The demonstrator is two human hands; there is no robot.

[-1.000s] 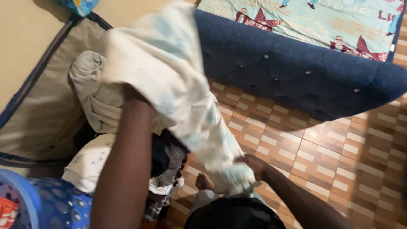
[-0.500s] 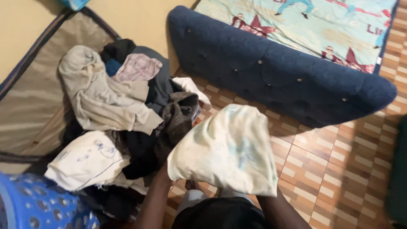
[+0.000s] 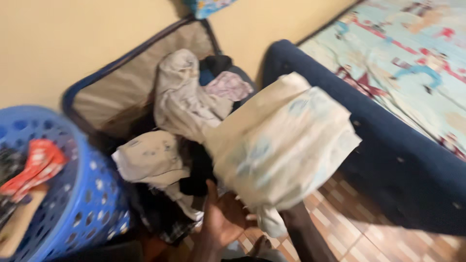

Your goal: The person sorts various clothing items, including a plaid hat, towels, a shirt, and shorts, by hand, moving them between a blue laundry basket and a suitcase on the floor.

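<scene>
Pale folded cloth (image 3: pixel 281 145): held up at centre, bunched into a bundle, not yet set down. Left hand (image 3: pixel 221 218), 6 o'clock: fingers spread open beneath it. Right hand: hidden behind the cloth, grip cannot be told. Heaped clothes (image 3: pixel 184 106) in open suitcase (image 3: pixel 111 92), 11 o'clock. Blue basket (image 3: pixel 82 194), 8 o'clock, cut off. Frame blurred.

The whole view is smeared by motion, so the pale blue print on the folded cream cloth (image 3: pixel 281 145) I hold up can't be made out. My right hand is hidden behind that cloth (only the forearm shows below it), so I can't tell how its grip sits. My left hand (image 3: pixel 224 218) is open under the cloth's lower edge, its wrist cut off by the bottom edge. The blue laundry basket (image 3: pixel 92 194) runs off the left edge.
</scene>
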